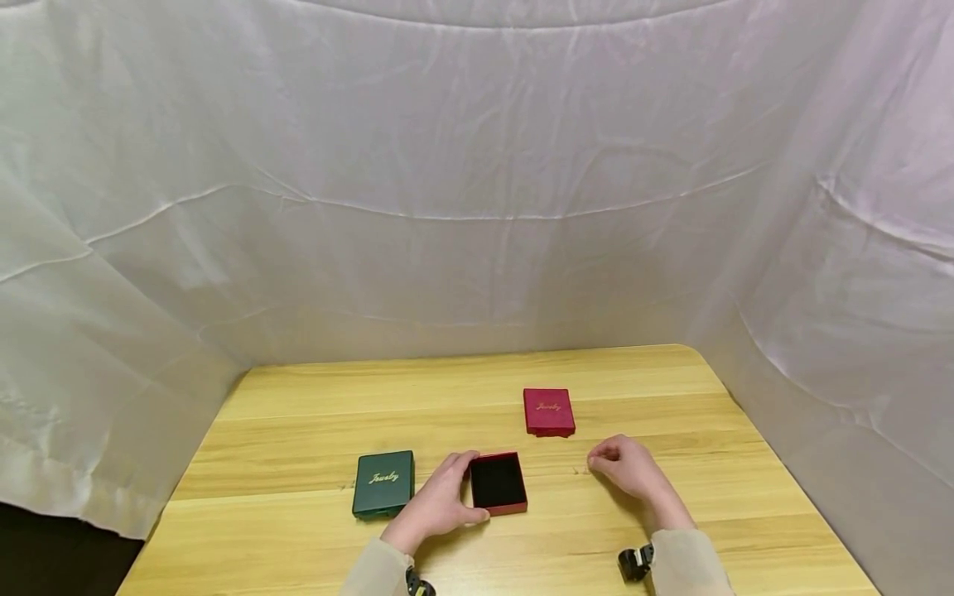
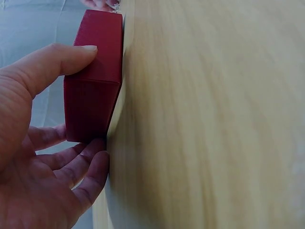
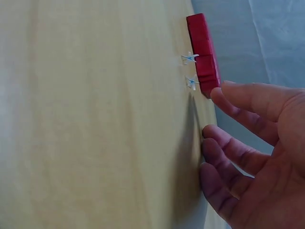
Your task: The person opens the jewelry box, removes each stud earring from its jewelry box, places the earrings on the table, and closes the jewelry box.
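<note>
My left hand (image 1: 441, 501) grips a small red jewelry box base (image 1: 525, 507) lined in black, thumb along its near wall and fingers at the left and far sides. In the left wrist view the box (image 2: 97, 67) sits on the table between thumb and fingers. To the right, my right hand (image 1: 632, 470) is low over the table with loosely bent fingers and nothing visible in them. Two tiny pale-blue, star-like pieces, perhaps earrings (image 3: 192, 82), lie just beyond its fingertips. The red lid marked Jewelry (image 1: 547, 410) lies farther back.
A dark green box marked Jewelry (image 1: 383, 483) is on the wooden table (image 1: 313, 430), left of my left hand. Pale cloth (image 1: 477, 273) hangs behind the table and on both sides.
</note>
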`<state>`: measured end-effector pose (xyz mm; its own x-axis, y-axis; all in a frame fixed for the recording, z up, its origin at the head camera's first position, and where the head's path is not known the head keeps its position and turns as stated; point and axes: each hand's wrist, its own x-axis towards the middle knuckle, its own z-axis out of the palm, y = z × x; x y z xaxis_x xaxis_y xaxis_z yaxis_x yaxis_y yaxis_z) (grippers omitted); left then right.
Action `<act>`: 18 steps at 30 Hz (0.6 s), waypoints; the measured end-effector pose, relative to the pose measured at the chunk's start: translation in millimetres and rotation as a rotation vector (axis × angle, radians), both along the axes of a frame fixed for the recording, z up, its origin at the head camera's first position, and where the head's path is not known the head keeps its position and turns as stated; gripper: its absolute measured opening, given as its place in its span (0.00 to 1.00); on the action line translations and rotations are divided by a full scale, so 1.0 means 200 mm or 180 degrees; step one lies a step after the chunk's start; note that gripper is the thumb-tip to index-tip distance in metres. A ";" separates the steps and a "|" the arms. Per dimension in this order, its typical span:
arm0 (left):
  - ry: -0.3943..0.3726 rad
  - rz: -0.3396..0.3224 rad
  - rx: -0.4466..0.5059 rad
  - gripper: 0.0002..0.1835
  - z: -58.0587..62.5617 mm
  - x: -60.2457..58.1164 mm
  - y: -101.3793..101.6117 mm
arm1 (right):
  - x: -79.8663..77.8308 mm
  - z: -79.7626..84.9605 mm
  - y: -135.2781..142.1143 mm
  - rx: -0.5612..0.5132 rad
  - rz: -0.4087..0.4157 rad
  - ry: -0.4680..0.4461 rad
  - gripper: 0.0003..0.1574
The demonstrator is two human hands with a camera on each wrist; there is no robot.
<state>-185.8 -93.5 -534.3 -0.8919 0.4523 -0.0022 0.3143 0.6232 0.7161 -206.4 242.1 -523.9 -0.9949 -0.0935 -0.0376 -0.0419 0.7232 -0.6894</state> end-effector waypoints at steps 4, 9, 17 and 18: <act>0.0012 0.0004 -0.0003 0.49 0.00 0.00 0.00 | -0.02 0.01 0.00 -0.0113 -0.0043 -0.0153 0.08; 0.0030 0.0002 -0.0027 0.49 -0.01 -0.01 -0.01 | -0.07 0.02 -0.02 -0.0167 0.0058 -0.0078 0.15; -0.0027 -0.0030 -0.0030 0.49 0.01 0.00 0.00 | -0.17 0.04 -0.06 -0.0050 0.0220 0.0076 0.34; -0.0033 -0.0034 -0.0039 0.49 0.01 0.00 0.00 | -0.19 0.04 -0.06 -0.0033 0.0238 0.0086 0.37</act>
